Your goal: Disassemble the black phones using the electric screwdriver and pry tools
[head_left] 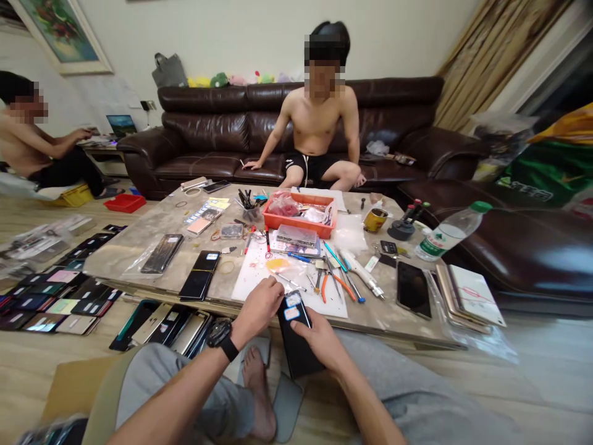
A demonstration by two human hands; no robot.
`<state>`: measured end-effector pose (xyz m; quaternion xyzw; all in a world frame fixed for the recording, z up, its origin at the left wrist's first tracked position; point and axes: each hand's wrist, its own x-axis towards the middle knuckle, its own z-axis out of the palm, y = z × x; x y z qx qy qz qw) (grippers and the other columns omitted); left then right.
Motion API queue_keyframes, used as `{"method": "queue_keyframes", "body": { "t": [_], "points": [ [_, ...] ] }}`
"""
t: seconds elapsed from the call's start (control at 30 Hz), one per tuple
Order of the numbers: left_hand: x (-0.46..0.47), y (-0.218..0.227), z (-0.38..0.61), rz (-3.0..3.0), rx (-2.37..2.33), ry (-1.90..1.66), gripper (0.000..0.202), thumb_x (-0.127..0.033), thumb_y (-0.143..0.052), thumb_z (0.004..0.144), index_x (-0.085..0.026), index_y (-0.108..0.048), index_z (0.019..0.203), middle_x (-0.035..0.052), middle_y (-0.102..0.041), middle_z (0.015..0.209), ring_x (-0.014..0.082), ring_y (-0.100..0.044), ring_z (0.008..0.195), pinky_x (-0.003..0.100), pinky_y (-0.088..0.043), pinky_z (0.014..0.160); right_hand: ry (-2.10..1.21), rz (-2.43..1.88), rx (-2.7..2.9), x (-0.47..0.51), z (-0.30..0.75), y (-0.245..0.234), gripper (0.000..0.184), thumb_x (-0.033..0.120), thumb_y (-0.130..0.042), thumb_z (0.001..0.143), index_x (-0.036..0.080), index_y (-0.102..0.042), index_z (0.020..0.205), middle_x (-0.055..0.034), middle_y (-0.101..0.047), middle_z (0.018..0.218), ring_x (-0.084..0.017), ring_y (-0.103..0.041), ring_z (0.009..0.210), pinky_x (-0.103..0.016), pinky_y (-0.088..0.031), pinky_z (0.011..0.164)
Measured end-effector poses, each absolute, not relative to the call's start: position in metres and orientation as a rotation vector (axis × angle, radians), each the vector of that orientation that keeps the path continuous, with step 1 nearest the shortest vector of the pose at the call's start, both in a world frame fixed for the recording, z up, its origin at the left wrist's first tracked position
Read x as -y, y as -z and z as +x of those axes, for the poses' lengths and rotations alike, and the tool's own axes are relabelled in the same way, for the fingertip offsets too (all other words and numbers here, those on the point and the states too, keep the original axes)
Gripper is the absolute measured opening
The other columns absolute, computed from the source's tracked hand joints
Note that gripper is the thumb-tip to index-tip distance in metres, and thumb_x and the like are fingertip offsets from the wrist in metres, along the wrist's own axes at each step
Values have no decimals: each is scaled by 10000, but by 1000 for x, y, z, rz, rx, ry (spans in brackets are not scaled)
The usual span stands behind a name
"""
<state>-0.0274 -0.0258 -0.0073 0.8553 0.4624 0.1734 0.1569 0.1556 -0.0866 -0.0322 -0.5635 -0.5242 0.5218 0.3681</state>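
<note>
A dark smartphone [300, 346] with small white, blue-edged labels near its top lies tilted over my lap, just off the table's front edge. My right hand [322, 341] is closed round its right side, the thumb across the face near the labels. At the phone's top left corner is my left hand [263, 307], its fingers pinched together; whatever lies between the fingertips is too small to make out. Just beyond both hands, a white work mat [248, 281] bears tweezers, orange-handled pliers [345, 287], blue screwdrivers [337, 258] and a yellow-orange piece [278, 266].
On the stone-look table [152, 290] stand a red tray [301, 230], a water bottle [449, 235], a can [375, 219] and phones [200, 275]. More phones [173, 327] fill the space below its left edge. One person sits on the sofa opposite; another sits far left.
</note>
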Motion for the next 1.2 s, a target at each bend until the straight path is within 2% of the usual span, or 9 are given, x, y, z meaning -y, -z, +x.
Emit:
{"method": "queue_keyframes", "body": {
  "t": [0.17,0.33,0.67,0.8,0.9,0.97,1.1,1.2],
  "points": [
    [28,8,-27,2446,-1363,-462,175,-211,-372,1011,-214,-531,938,39,-581,951,185,-568,862,287,-454,759,-1362,-1381,1317,87,160,32,474,347,-639,788,152,-679,1218,-84,-739,1191,-320,-625,1146,-445,-426,1045],
    [33,4,-29,2474,-1385,-408,197,-125,-375,970,-214,-550,959,48,-581,975,187,-561,833,287,-434,720,-1383,-1352,1267,87,162,31,486,367,-647,774,157,-685,1210,-79,-750,1169,-317,-641,1112,-443,-447,1016],
    [46,3,-22,2424,-1350,-549,221,-98,-383,932,-232,-513,1049,23,-598,984,170,-593,904,273,-470,794,-1293,-1375,1234,88,160,26,446,366,-631,777,136,-676,1156,-99,-748,1124,-315,-640,1077,-440,-441,1006],
    [38,2,-23,2376,-1486,-625,163,-184,-411,960,-208,-503,1093,75,-571,1069,218,-593,987,348,-489,865,-1283,-1389,1234,87,159,32,452,373,-620,772,122,-675,1144,-109,-749,1092,-312,-648,1029,-447,-448,989],
    [32,3,-21,2384,-1522,-596,223,-314,-491,972,-200,-512,1162,95,-554,1147,238,-605,1029,364,-503,876,-1284,-1383,1234,85,158,34,455,360,-617,766,143,-675,1162,-96,-748,1118,-298,-651,1038,-436,-446,1000],
    [29,5,-17,2403,-1523,-552,221,-332,-494,982,-201,-538,1154,84,-562,1140,218,-621,987,339,-512,838,-1278,-1385,1237,85,158,33,441,347,-621,758,151,-682,1148,-92,-750,1107,-296,-651,1035,-434,-446,999],
    [21,11,-7,2435,-1543,-463,186,-253,-433,1017,-173,-601,1022,49,-601,1023,167,-620,852,308,-515,752,-1276,-1387,1244,85,157,32,410,330,-629,741,151,-693,1105,-92,-758,1054,-302,-656,1001,-436,-460,965],
    [18,14,-6,2452,-1570,-411,161,-264,-500,1004,-150,-614,1018,38,-625,996,152,-612,824,317,-526,738,-1286,-1387,1234,82,159,33,415,335,-638,729,138,-700,1089,-101,-761,1044,-310,-657,992,-444,-461,957]
  ]
}}
